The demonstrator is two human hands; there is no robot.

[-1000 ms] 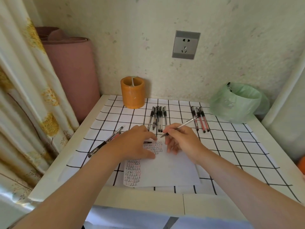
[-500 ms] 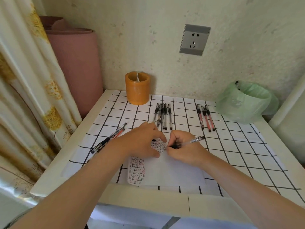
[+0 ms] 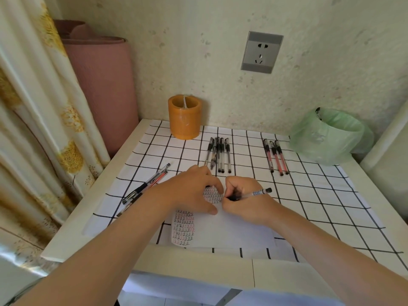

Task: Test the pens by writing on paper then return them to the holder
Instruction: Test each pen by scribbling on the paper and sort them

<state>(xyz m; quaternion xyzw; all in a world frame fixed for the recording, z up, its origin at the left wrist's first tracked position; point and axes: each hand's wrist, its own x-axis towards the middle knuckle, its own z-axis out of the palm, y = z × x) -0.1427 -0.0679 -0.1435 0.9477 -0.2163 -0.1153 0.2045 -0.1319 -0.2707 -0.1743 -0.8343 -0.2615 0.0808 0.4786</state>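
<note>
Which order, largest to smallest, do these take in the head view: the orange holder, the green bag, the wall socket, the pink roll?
1. pink roll
2. green bag
3. orange holder and wall socket: they look about alike, so I do not rank them.

A table (image 3: 287, 274) set against the wall, with pens laid out around a sheet of paper (image 3: 231, 233).
A cloth (image 3: 320, 195) covers the tabletop, and the paper lies on it at the near edge. The left hand (image 3: 189, 191) rests on the paper's far left part, and the right hand (image 3: 245, 202) is just beside it, holding a pen (image 3: 254, 193) whose tip is on the paper. Behind the hands lies a row of pens (image 3: 218, 154); right of it, apart, are three pens (image 3: 276, 156), and a few more pens (image 3: 148, 184) lie left of the paper. The holder (image 3: 185, 120) stands at the back left, and a lined bin (image 3: 326, 138) at the back right. A socket (image 3: 261, 52) sits on the wall between them. A rolled mat (image 3: 101, 85) and a curtain (image 3: 33, 107) stand left of the table.
</note>
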